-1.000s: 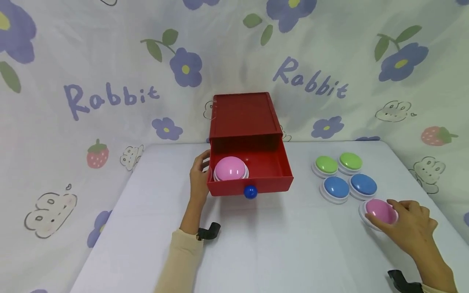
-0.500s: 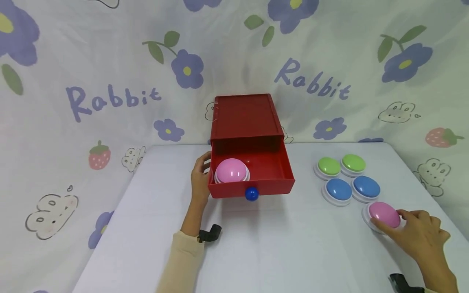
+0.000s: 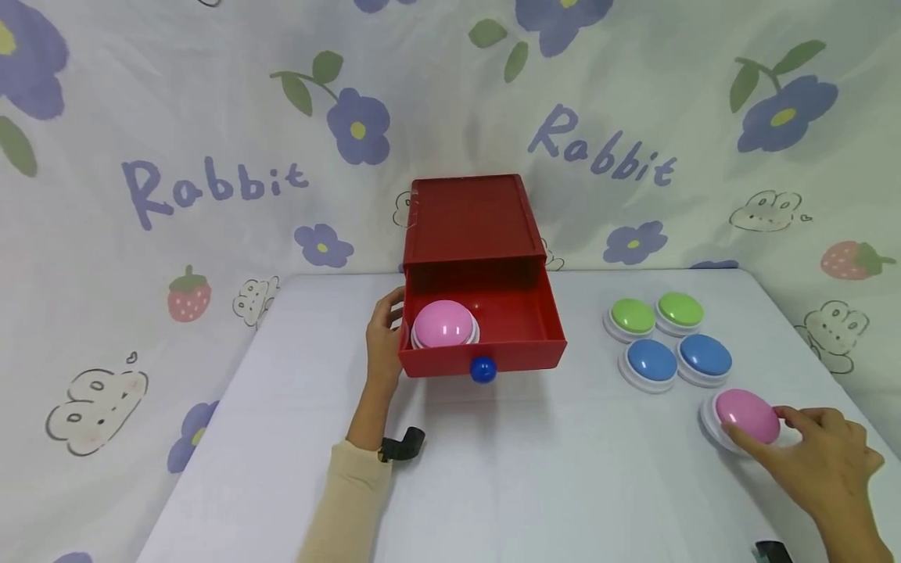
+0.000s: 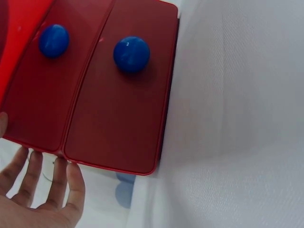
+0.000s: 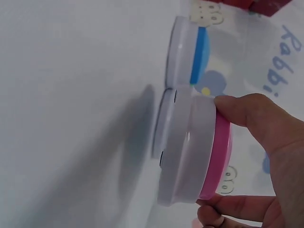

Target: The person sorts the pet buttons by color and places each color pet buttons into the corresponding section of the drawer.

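A red two-drawer box (image 3: 464, 219) stands at the middle back, its upper drawer pulled out. Inside that drawer, at the left, sits a pink push button (image 3: 443, 324) with a white base. My left hand (image 3: 383, 344) rests against the box's left side; in the left wrist view its extended fingers (image 4: 57, 185) touch the side edge. At the right, my right hand (image 3: 823, 461) pinches another pink push button (image 3: 748, 416) between thumb and fingers. In the right wrist view this pink button (image 5: 199, 152) is held tilted, its base raised off the white table.
Two green push buttons (image 3: 633, 316) and two blue push buttons (image 3: 651, 360) stand grouped on the white table (image 3: 563, 469), beyond the held one. Blue round knobs (image 4: 131, 54) stick out from both drawer fronts. A flowered cloth (image 3: 232, 94) hangs behind.
My right hand has moved slightly to the right with the pink push button, which has tipped and come up. The left hand keeps its place at the box.
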`<state>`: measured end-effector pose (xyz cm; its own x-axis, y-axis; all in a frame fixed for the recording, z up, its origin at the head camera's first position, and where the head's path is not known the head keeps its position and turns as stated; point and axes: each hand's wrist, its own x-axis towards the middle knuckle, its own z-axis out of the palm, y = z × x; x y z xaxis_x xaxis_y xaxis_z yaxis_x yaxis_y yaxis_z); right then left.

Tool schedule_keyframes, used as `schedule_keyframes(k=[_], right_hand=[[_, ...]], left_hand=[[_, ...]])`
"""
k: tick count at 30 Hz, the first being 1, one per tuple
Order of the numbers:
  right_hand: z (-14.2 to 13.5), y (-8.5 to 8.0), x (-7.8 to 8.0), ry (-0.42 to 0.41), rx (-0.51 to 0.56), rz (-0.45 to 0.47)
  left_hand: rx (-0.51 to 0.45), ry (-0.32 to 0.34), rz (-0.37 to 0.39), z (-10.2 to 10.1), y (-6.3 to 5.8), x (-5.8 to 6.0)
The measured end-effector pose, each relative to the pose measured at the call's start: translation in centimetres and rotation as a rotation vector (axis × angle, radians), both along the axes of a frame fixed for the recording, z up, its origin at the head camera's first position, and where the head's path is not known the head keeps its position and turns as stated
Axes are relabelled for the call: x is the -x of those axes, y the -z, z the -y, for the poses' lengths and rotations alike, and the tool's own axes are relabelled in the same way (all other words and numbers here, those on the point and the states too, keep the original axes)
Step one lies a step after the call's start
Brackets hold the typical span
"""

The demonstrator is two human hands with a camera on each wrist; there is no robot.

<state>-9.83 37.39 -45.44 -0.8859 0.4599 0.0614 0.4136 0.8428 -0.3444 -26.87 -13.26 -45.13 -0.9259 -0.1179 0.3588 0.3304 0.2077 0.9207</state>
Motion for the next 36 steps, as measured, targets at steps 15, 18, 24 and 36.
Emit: schedule_keyframes(k=[15, 18, 24, 36], right_hand=[[4.6, -6.1, 0.7, -0.263, 0.009, -0.341], [5.5, -7.7, 1.1, -0.326, 0.013, -0.413], [7.6, -11.0, 2.4, -0.439, 0.030, -0.525], [12.9, -15.6, 5.2, -0.640, 0.070, -0.590]], left_hand=[[-0.010, 0.011, -0.009, 0.0, -0.3, 0.1], [-0.003, 0.010, 0.001, 0.0, -0.3, 0.0], [-0.013, 0.014, 0.002, 0.0, -0.1, 0.2], [-0.008, 0.002, 0.011, 0.0, -0.2, 0.1]])
